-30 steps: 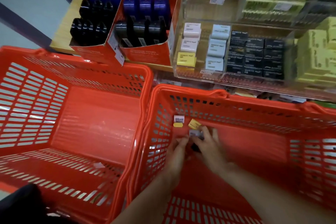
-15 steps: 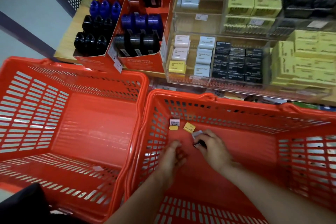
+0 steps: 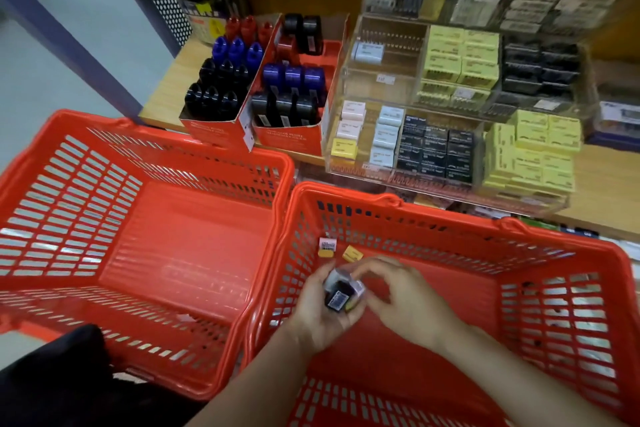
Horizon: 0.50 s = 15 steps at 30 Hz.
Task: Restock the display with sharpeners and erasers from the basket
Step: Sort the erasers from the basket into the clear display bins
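Note:
Both hands are inside the right red basket (image 3: 450,218). My left hand (image 3: 322,315) lies palm up and cradles a small bunch of items (image 3: 341,291): a black one with a barcode label and pale ones beside it. My right hand (image 3: 405,298) pinches the right side of that bunch. Two yellow erasers lie on the basket floor near its far left corner, one with a barcode label (image 3: 327,248), the other plain (image 3: 352,253). Ahead on the shelf stands the clear display (image 3: 408,135) with white, yellow and black erasers.
A second red basket (image 3: 145,218) sits to the left with no goods visible in it. Two red cartons (image 3: 256,104) of black, blue and red sharpeners stand on the wooden shelf left of the clear display. Yellow boxes (image 3: 533,152) fill its right side.
My left hand turned palm up and now holds the small items. My right hand lifted them from the basket floor into it. The camera tilted up toward the shelf.

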### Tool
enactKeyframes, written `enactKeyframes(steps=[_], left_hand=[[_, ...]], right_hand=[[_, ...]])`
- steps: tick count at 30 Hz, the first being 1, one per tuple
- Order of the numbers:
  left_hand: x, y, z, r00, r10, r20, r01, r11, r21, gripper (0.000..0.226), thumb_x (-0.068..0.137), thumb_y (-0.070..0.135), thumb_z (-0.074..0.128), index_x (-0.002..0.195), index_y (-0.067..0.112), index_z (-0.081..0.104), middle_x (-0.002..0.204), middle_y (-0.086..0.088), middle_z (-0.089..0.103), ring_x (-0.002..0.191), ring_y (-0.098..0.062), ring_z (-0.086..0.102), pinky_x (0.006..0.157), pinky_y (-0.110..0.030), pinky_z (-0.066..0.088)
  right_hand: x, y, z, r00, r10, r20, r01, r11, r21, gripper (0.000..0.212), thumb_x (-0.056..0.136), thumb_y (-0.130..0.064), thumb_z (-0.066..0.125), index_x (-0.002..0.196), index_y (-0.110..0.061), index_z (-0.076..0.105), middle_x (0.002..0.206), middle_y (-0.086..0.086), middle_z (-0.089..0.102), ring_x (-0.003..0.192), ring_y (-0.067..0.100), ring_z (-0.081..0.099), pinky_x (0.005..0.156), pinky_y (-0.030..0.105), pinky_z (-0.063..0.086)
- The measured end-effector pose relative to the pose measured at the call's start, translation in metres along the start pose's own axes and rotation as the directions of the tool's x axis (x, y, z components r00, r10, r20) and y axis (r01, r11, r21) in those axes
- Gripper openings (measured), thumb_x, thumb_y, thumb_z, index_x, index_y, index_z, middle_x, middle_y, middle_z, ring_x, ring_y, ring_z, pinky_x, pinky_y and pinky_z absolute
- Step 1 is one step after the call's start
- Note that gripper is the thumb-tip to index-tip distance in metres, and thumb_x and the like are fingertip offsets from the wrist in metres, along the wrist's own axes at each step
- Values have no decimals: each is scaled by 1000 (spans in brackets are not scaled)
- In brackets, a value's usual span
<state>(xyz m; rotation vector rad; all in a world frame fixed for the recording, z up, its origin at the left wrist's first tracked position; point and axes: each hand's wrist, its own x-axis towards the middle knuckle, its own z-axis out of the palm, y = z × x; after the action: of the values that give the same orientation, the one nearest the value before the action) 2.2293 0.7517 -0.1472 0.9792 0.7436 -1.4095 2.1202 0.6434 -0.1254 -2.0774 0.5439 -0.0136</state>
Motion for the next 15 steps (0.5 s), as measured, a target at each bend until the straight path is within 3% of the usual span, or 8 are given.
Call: enactKeyframes(steps=[2, 4, 5, 7, 10, 12, 15], left_hand=[[3, 0, -5, 997, 20, -79, -23, 999, -34, 32, 98, 31, 51, 91, 5, 68, 74, -11, 64, 60, -20, 62, 50, -25, 55], [4, -2, -12, 989, 56, -140, -58, 998, -8, 32, 99, 29, 53, 91, 3, 69, 82, -12, 61, 72, -20, 60, 52, -26, 56], [6, -2, -17, 982, 77, -172, -75, 997, 19, 31, 99, 28, 55, 92, 3, 70, 89, -12, 60, 79, -20, 59, 58, -29, 58], [5, 0, -19, 970, 122, -210, -109, 991, 71, 29, 100, 27, 56, 91, 4, 71, 97, -10, 58, 87, -18, 57, 72, -32, 57], [7, 4, -15, 963, 162, -216, -148, 986, 81, 26, 100, 26, 57, 87, 7, 69, 90, -6, 59, 83, -14, 57, 75, -30, 55], [13, 7, -13, 967, 146, -209, -135, 989, 67, 25, 100, 26, 56, 86, 8, 68, 82, -4, 61, 76, -12, 58, 74, -29, 54], [22, 10, -15, 974, 100, -203, -94, 995, 39, 22, 97, 25, 59, 87, 7, 68, 73, -3, 63, 65, -10, 61, 63, -28, 56]], right_hand=[[2, 10, -8, 984, 11, -180, -24, 997, -70, 31, 78, 0, 62, 92, -28, 68, 95, -16, 68, 87, 0, 64, 83, 19, 49], [9, 31, -8, 952, 125, -281, -157, 983, -93, 34, 79, 6, 61, 95, -22, 71, 94, -10, 69, 85, 9, 67, 84, 25, 51], [15, 41, -4, 951, 180, -251, -217, 967, -130, 36, 80, 6, 59, 103, -20, 70, 100, -4, 68, 92, 14, 67, 91, 26, 49], [27, 59, 13, 966, 251, -64, -259, 933, -250, 47, 83, 4, 58, 124, -17, 62, 123, 5, 59, 116, 22, 58, 106, 26, 38], [51, 69, 43, 969, 224, 104, -181, 932, -315, 59, 88, 0, 55, 142, -21, 48, 142, 10, 42, 131, 29, 45, 115, 32, 29], [64, 70, 62, 970, 229, 76, -180, 896, -407, 57, 93, -11, 52, 147, -28, 40, 147, 12, 37, 134, 34, 40, 115, 39, 30], [72, 68, 83, 942, 331, -54, -290, 725, -624, 48, 101, -25, 40, 148, -31, 32, 148, 8, 31, 135, 32, 34, 109, 41, 33]])
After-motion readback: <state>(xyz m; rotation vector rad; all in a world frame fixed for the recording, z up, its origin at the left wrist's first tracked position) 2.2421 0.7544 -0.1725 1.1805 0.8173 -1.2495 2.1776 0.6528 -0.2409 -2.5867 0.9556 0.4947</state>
